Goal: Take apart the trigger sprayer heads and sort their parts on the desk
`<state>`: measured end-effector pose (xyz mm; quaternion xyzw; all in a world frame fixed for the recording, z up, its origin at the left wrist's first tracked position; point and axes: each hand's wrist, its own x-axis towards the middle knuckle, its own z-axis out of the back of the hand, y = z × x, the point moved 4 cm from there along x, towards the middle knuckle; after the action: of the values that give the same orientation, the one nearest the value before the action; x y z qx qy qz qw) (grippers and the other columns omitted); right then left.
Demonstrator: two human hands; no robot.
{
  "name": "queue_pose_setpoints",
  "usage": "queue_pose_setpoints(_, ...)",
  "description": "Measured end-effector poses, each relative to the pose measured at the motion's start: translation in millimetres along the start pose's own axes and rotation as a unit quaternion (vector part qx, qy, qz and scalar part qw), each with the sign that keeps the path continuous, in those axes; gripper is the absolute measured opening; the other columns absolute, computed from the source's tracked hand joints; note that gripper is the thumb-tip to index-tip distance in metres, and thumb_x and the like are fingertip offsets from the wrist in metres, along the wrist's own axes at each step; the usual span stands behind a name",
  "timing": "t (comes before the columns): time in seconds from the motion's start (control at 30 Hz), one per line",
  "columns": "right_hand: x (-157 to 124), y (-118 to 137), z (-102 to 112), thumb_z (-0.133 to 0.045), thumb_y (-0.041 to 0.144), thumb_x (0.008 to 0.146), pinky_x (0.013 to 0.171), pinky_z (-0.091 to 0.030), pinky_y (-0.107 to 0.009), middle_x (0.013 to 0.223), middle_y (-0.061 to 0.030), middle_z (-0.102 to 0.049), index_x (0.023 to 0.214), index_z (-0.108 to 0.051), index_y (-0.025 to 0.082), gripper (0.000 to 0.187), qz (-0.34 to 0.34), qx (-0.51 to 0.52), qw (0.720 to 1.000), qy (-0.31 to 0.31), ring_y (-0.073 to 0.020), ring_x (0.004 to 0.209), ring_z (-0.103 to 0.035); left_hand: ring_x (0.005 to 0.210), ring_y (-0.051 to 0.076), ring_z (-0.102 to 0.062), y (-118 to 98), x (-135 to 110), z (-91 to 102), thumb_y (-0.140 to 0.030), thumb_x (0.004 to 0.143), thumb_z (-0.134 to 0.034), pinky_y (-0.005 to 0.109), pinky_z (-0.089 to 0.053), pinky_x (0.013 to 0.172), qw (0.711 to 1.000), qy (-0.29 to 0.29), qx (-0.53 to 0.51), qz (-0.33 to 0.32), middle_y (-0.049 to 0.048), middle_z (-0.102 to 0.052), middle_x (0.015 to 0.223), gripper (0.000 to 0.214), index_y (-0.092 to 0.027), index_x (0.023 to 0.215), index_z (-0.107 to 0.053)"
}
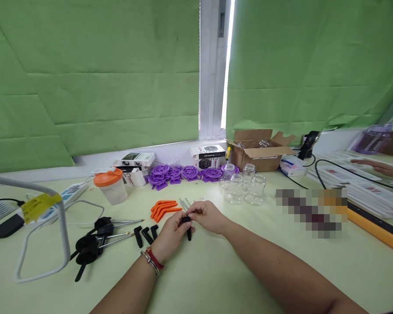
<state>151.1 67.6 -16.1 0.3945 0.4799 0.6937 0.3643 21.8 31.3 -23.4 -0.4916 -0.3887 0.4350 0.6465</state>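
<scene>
My left hand (170, 237) and my right hand (208, 216) meet over the pale green table (216, 270), both pinching a small black plastic part (187, 226). The left wrist wears a red band and a metal bracelet. Just behind the hands lie orange plastic pieces (163, 209) and thin metal rods (184, 203). Left of the hands lie three short black handles (146, 234) and a pile of black wheels on metal rods (98, 242).
Purple wheels (183, 173), clear glass jars (245, 187), a cup with an orange lid (110, 186), small boxes (208, 156) and an open carton (258, 152) stand toward the window. A white-grey tube frame (63, 237) is at left. Another person's hand (380, 167) rests over papers at far right.
</scene>
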Motion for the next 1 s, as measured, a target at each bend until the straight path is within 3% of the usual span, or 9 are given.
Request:
queue_pose_setpoints(0.73,1,-4,0,-0.058,0.017,0.068,0.066,-0.045,-0.026,0.073,-0.0010,-0.066,0.076,-0.069,0.018,0.014,-0.012,-0.012,1.000,-0.002,-0.0132,0.066,-0.057,0.077,0.018,-0.059,-2,0,-0.4,-0.037,0.078,-0.056,0.030,-0.045,0.072,1.000,0.000,-0.001,0.013,0.0027,-0.058,0.080,0.022,-0.017,0.087,-0.054)
queue_pose_setpoints(1.0,0,-3,-1,-0.059,0.018,0.067,0.063,-0.043,-0.026,0.068,0.0002,-0.063,0.074,-0.070,0.019,0.013,-0.001,-0.053,0.999,0.005,-0.0128,0.063,-0.053,0.066,0.017,-0.054,9,2,13.5,-0.035,0.072,-0.060,0.028,-0.040,0.063,0.993,-0.081,0.087,0.022,0.0011,-0.060,0.071,0.020,-0.017,0.078,-0.059)
